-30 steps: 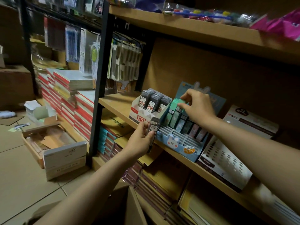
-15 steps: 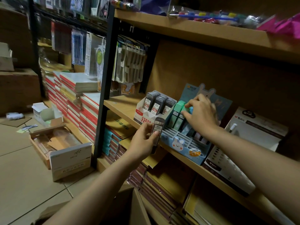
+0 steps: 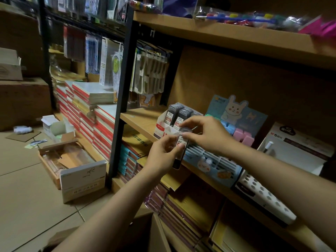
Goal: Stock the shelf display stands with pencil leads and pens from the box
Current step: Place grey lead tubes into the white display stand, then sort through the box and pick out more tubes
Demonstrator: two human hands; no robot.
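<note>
My left hand [image 3: 162, 153] grips a pencil lead case [image 3: 180, 149]; my right hand [image 3: 205, 133] pinches its top, before the white display stand [image 3: 164, 129].

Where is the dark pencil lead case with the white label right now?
In the head view, the dark pencil lead case is centre frame, held between the left hand and right hand, in front of the white cardboard lead display and blue rabbit stand.

a stationery shop: wooden shelves [image 3: 227, 36] of notebooks [image 3: 101, 128], hanging packets [image 3: 151, 73], display stands [image 3: 214, 160]
</note>
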